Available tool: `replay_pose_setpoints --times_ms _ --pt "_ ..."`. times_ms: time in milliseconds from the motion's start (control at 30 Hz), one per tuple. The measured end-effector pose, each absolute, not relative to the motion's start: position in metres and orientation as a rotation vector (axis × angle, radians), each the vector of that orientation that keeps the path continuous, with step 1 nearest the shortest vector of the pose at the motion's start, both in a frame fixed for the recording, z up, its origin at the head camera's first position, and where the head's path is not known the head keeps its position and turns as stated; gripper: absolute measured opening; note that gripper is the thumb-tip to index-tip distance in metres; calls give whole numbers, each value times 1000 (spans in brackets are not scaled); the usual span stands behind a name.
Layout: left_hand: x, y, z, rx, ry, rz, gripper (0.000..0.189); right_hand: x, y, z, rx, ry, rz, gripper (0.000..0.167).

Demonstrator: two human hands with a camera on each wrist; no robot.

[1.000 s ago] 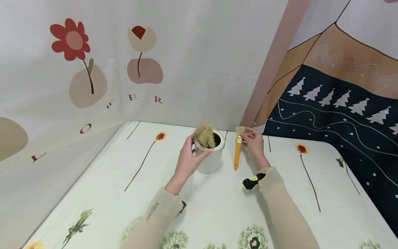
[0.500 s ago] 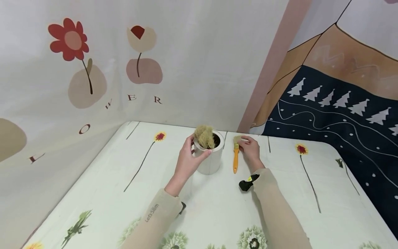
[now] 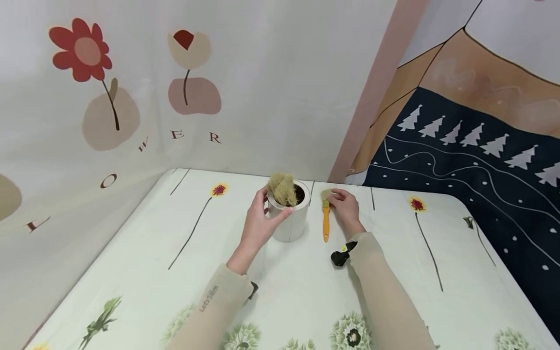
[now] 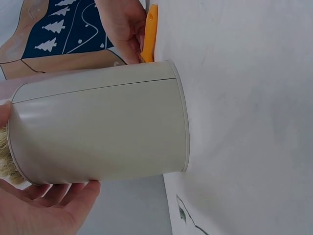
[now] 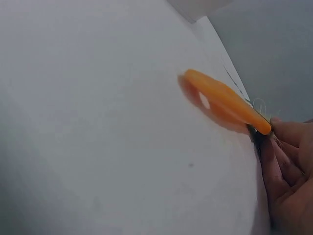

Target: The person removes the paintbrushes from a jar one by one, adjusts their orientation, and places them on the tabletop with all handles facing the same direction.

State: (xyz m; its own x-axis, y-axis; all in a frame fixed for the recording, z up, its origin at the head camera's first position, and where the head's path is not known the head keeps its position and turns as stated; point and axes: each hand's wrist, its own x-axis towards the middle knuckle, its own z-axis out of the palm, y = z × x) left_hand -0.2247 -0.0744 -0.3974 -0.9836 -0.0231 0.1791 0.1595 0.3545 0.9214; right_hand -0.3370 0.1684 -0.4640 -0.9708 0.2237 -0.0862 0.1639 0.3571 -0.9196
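Note:
A white cylindrical pot (image 3: 289, 227) stands on the table, dark material inside and a tan fibrous tuft (image 3: 282, 188) at its top left. My left hand (image 3: 257, 222) grips the pot near its rim, thumb in front and fingers round the left side; the pot (image 4: 98, 127) fills much of the left wrist view. To its right, my right hand (image 3: 346, 210) pinches a paintbrush (image 3: 326, 224) by the bristle end. The paintbrush's orange handle (image 5: 225, 100) points toward me, close over the table with a shadow beneath. The fingers partly cover the pale bristles.
The table (image 3: 385, 272) wears a white flower-printed cloth. Behind it hangs a pale flower-printed curtain (image 3: 271, 97), with a dark-blue tree-patterned cloth (image 3: 459, 155) at the right. Black wrist gear (image 3: 340, 257) hangs at my right sleeve.
My right hand has brought the paintbrush down and a little left, toward the table beside the pot. My left hand keeps its grip on the pot. The head view has turned slightly right.

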Motion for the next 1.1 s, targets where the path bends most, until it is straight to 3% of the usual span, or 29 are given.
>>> replay_pose_setpoints --times_ms 1100 --pt "-227 -76 -392 -149 -2480 -1733 86 -339 164 -464 -236 -2490 1614 37"
